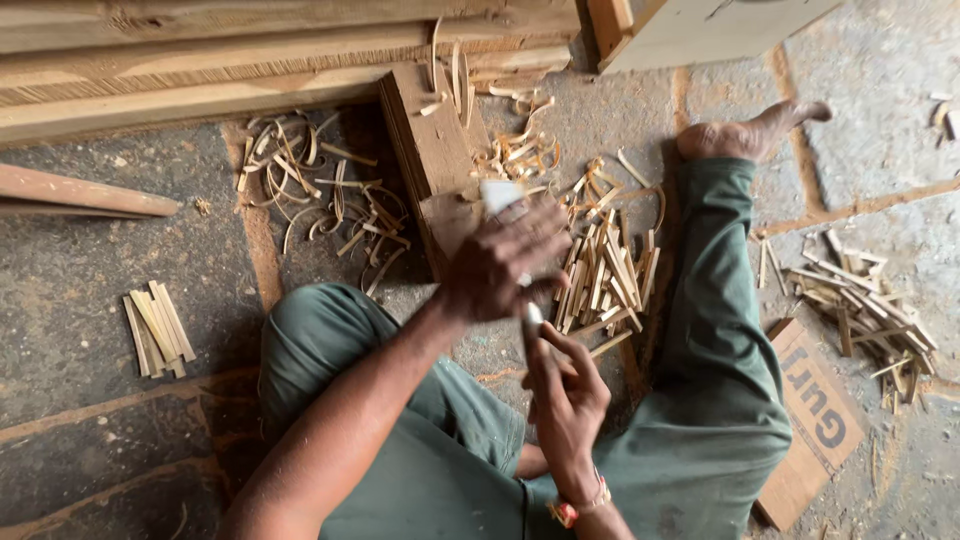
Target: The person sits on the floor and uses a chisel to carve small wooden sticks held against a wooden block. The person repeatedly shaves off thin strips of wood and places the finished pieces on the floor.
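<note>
Left hand (pixel 497 262) clamped on pale blade (pixel 497 195), right hand (pixel 565 385) pinching thin strip (pixel 532 318) (over wooden block (pixel 432 150), floor-level).

Pale matt wooden strips (pixel 605 275) and curled shavings (pixel 330 200) litter rough stone floor (pixel 80 280) beside a coarse wooden block (pixel 430 140).

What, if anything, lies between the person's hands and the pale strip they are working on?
Nothing visible. The left hand and the right hand both grip the pale strip directly, above the wooden block; most of the strip is hidden by the hands.
</note>
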